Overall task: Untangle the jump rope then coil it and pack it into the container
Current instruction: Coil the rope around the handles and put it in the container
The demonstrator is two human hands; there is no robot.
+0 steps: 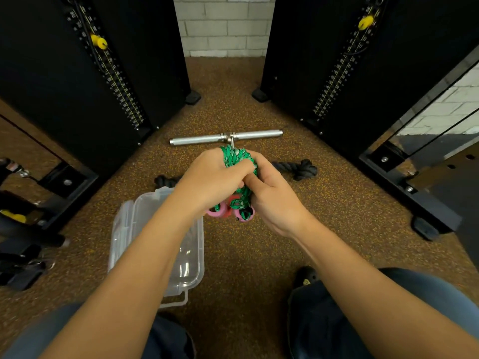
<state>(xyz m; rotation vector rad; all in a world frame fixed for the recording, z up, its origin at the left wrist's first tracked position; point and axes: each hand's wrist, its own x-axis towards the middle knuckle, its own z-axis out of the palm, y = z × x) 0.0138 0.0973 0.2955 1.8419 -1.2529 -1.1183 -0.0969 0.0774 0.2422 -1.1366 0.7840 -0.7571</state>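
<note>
Head view is looking down at a person crouching over the floor, with both forearms reaching forward and meeting at a bunched green jump rope (237, 158). The left hand (212, 177) is curling over the top of the bundle and clamping it, while the right hand (272, 200) is gripping the same bundle from the other side, its fingers tucking into the coils, so the two hands are pressing against each other around the rope. Two pink handles (219, 211) are hanging just below the hands, with something red showing between them that I cannot make out. A clear plastic container (189, 265) is sitting on the floor under the left forearm, its lid (121, 229) hinging open and standing up along its left side; the rope is being held outside it, in the air beyond its far right corner, and through its walls only glare and the floor are showing. The speckled brown rubber floor (246, 255) is carrying a chrome bar attachment (259, 134) lying crosswise just beyond the hands, and a thick black knotted rope (298, 168) lying behind them, its ends sticking out on either side. Two black weight stacks (103, 73) are rising left and right, each wearing a yellow selector pin (99, 42). A white block wall (223, 24) is closing the gap between them. Black straps (20, 265) are lying at the far left, and a dark shoe (307, 277) is showing near the right knee.
</note>
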